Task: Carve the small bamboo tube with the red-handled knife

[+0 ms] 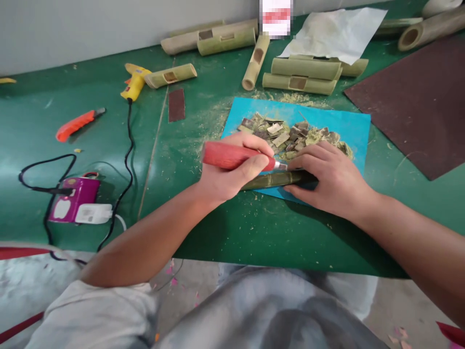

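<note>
On the far left of the green mat (225, 232) lie an orange knife (78, 123), a purple box (70, 198) with black cords, and a yellow glue gun (134, 82). The left hand (232, 174) is closed around a red-handled tool (232, 156), whose handle runs left to right with the metal tip pointing right. The tip meets a dark green bamboo piece (276, 180) lying on the near edge of a blue sheet (348, 128), long axis left to right, slightly raised at the right. The right hand (327, 179) presses down on its right end, fingers curled over it; the far end is hidden, so its length is unclear. A pile of chips (290, 135) sits just behind. Cut bamboo tubes (301, 75) line the back by a pale wall, a brown sheet (417, 102) at right.
</note>
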`<action>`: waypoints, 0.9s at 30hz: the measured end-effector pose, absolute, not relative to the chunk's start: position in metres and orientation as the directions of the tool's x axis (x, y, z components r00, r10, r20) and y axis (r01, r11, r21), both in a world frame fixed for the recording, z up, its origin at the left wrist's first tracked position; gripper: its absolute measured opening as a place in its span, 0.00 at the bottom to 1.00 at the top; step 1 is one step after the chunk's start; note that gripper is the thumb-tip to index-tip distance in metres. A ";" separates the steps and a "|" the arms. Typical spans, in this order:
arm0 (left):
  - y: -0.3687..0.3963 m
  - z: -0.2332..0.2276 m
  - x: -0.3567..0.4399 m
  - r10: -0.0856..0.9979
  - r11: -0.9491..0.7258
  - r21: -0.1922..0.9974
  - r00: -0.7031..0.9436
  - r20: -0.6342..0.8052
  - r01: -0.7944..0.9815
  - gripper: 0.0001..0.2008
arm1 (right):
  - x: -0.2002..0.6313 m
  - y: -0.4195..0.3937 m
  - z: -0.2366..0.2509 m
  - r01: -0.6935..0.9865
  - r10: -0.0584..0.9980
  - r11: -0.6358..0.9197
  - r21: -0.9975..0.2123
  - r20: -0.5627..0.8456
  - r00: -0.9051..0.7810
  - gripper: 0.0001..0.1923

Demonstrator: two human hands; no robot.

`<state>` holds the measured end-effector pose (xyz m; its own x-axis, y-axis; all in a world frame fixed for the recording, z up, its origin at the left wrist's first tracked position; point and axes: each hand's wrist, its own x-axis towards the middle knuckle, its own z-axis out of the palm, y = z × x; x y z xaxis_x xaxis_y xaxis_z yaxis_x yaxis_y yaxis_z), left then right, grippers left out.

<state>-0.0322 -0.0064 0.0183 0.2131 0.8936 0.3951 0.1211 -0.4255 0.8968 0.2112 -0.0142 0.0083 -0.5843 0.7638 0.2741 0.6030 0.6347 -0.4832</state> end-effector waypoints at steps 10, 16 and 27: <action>-0.014 0.026 -0.030 0.825 -0.521 0.840 0.344 0.449 0.153 0.09 | 0.217 -0.011 0.008 0.560 0.758 0.623 -0.547 0.242 -0.606 0.06; -0.020 0.029 -0.025 0.879 -0.473 0.850 0.190 0.437 0.234 0.07 | 0.214 -0.014 0.008 0.562 0.779 0.593 -0.576 0.233 -0.583 0.06; -0.020 0.028 0.002 0.879 -0.465 0.776 0.118 0.462 0.425 0.08 | 0.203 -0.033 0.008 0.717 0.810 0.586 -0.378 0.255 -0.528 0.09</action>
